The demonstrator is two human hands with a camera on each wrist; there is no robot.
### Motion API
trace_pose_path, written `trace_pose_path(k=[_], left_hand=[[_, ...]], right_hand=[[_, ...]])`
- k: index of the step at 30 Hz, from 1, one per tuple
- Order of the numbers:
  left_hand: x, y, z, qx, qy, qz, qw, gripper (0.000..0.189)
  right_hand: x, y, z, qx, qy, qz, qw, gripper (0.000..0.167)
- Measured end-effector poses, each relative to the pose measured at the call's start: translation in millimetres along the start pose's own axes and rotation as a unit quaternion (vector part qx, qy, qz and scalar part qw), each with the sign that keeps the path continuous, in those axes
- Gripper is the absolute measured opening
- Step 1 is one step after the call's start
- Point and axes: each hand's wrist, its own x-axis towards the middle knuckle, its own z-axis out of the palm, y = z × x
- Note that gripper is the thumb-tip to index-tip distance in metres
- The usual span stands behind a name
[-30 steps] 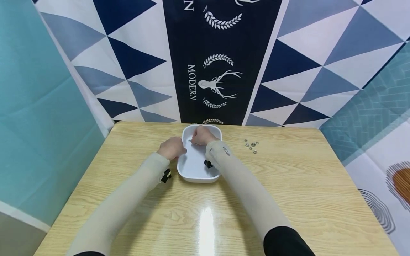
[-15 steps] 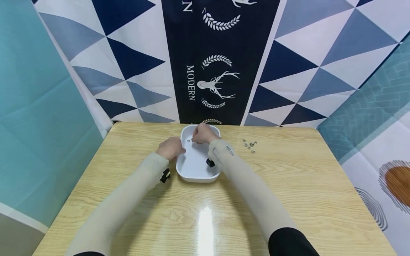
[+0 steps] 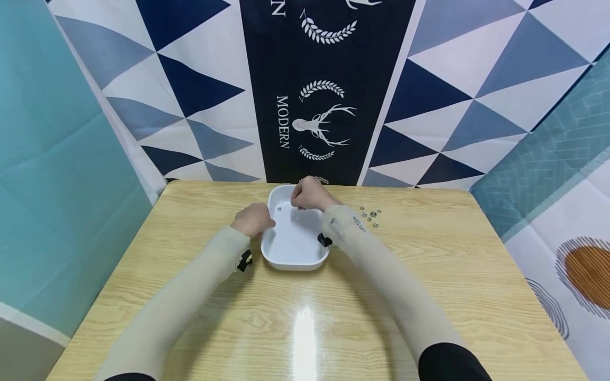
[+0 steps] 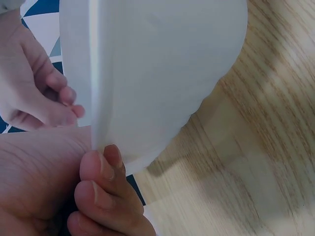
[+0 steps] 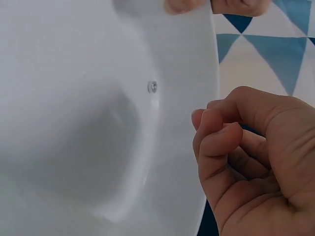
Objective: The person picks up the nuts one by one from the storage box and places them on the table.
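A white tray (image 3: 294, 246) with rounded corners sits at the far middle of the table. My left hand (image 3: 253, 219) grips its left rim; in the left wrist view the thumb and fingertips (image 4: 101, 194) close round the edge. One small silver round metal piece (image 5: 152, 87) lies inside the tray, near the far left corner in the head view. My right hand (image 3: 312, 194) is raised over the tray's far right part. Its fingers are curled and the thumb meets the fingertips (image 5: 216, 140), with nothing showing between them.
Several small round metal pieces (image 3: 373, 214) lie loose on the wooden table (image 3: 429, 275), right of the tray. A patterned cloth (image 3: 324, 95) hangs right behind the table's far edge. Teal cloth (image 3: 71, 159) hangs along the left side.
My right hand has moved up and to the right, away from the small metal piece, which stays in the tray. The left hand keeps its hold on the rim.
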Motion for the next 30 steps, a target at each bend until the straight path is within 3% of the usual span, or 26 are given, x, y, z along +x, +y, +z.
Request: trace_pose_path(k=[7, 16, 23, 30], left_hand=[[-2.3, -0.4, 0.1, -0.011, -0.005, -0.003, 0.9999, 0.022], [0.3, -1.4, 1.6, -0.01, -0.009, 0.002, 0.9999, 0.024], [1.8, -0.3, 1.4, -0.006, -0.005, 0.005, 1.0, 0.023], [0.9, -0.2, -0.1, -0.004, -0.007, 0.007, 0.9999, 0.023]], right_hand=[[-9.2, 10, -23, -0.009, 0.018, -0.021, 0.9996, 0.008], [-19.6, 30, -60, 0.002, 0.057, 0.012, 0.9983, 0.011], [-28.1, 69, -86, 0.016, 0.083, 0.037, 0.9958, 0.016], [-42.4, 118, -103, -0.013, 0.09, 0.066, 0.9937, 0.015]])
